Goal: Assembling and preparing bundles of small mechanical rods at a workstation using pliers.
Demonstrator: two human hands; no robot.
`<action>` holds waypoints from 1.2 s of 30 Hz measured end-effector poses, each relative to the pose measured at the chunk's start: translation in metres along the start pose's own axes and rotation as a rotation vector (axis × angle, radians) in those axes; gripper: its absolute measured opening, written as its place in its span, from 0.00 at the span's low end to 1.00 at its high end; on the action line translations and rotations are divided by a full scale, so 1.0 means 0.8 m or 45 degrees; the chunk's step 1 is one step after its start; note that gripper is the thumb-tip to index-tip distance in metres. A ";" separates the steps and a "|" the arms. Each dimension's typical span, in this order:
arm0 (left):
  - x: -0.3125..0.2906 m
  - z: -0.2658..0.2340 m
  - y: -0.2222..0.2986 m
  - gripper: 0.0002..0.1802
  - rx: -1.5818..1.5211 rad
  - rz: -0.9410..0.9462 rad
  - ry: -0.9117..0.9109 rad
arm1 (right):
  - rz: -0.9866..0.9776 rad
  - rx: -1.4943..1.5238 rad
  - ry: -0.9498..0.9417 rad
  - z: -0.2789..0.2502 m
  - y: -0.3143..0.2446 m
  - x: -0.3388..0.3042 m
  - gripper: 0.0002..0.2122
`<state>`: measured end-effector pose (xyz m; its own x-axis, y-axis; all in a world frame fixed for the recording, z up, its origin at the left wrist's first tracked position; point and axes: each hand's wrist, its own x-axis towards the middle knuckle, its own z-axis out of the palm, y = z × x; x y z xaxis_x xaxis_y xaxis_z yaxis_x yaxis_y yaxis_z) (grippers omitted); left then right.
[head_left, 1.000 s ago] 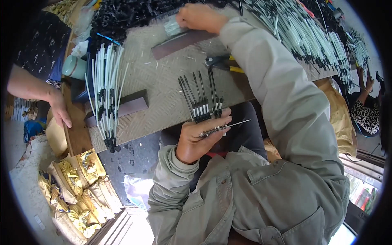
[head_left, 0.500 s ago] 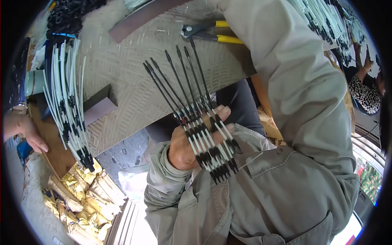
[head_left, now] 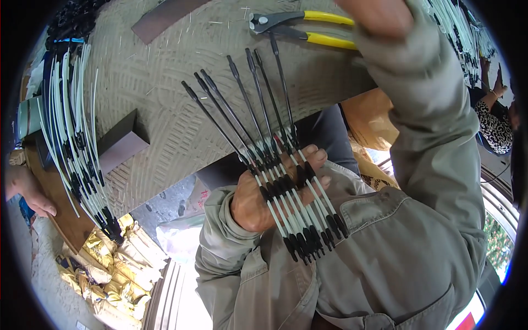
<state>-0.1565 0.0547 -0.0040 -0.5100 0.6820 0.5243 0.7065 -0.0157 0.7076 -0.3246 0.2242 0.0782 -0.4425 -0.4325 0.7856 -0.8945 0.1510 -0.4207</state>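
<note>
Now your left hand [head_left: 258, 201] has drawn its fanned bundle of black-tipped white rods [head_left: 278, 176] closer, gripped tight; your right hand [head_left: 379, 14] reaches above yellow-handled pliers [head_left: 308, 27], grip unclear.

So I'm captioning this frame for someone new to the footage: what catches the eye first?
First, the fan of black-and-white rods gripped in the left hand at centre, their black tips spread over the table edge. Next, the yellow-handled pliers at the top of the grey table, beside the right hand. At left lies another rod bundle.
</note>
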 end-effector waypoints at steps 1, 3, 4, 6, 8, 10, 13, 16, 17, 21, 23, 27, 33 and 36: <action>-0.008 -0.006 0.001 0.16 -0.008 -0.038 -0.006 | 0.165 0.255 0.001 0.032 -0.017 -0.023 0.05; -0.008 -0.007 0.003 0.16 -0.059 -0.060 0.011 | 0.108 -0.053 -0.098 0.046 -0.052 -0.052 0.06; -0.008 -0.007 0.003 0.17 -0.113 -0.092 0.017 | 0.102 -0.052 -0.091 0.045 -0.063 -0.067 0.06; -0.004 -0.010 0.006 0.19 -0.152 -0.081 -0.002 | 0.114 -0.337 -0.596 0.038 -0.079 -0.090 0.10; -0.009 -0.009 0.011 0.21 -0.507 -0.368 -0.013 | -0.006 -0.495 -0.676 0.046 -0.075 -0.107 0.13; -0.002 -0.015 0.010 0.22 -0.290 -0.214 -0.042 | -0.040 -0.514 -0.611 0.058 -0.067 -0.119 0.15; -0.007 -0.014 0.005 0.22 -0.118 -0.121 -0.082 | -0.036 -0.520 -0.554 0.056 -0.069 -0.115 0.15; 0.002 -0.019 0.041 0.17 -1.718 -1.228 0.400 | 0.166 -0.403 -0.469 0.028 -0.089 -0.105 0.13; -0.007 -0.022 0.036 0.15 -1.236 -0.982 0.281 | 0.319 -0.278 -0.400 0.019 -0.103 -0.096 0.12; 0.008 -0.018 0.026 0.13 -0.786 -0.589 0.353 | 0.404 0.027 -0.073 -0.014 -0.144 -0.093 0.08; 0.011 -0.017 0.031 0.13 -0.870 -0.717 0.403 | 0.355 -0.110 -0.100 -0.025 -0.158 -0.098 0.09; 0.011 -0.013 0.035 0.13 -0.855 -0.751 0.423 | 0.318 -0.398 -0.081 -0.029 -0.165 -0.106 0.12; 0.014 -0.010 0.037 0.14 -0.857 -0.748 0.444 | 0.278 -0.516 -0.015 -0.028 -0.164 -0.103 0.14; 0.014 -0.011 0.038 0.14 -0.866 -0.756 0.446 | 0.263 -0.536 -0.005 -0.025 -0.164 -0.102 0.15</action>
<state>-0.1451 0.0555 0.0273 -0.8872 0.4607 0.0269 -0.0920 -0.2337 0.9679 -0.1723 0.2577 0.0780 -0.6147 -0.3586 0.7025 -0.7357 0.5818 -0.3468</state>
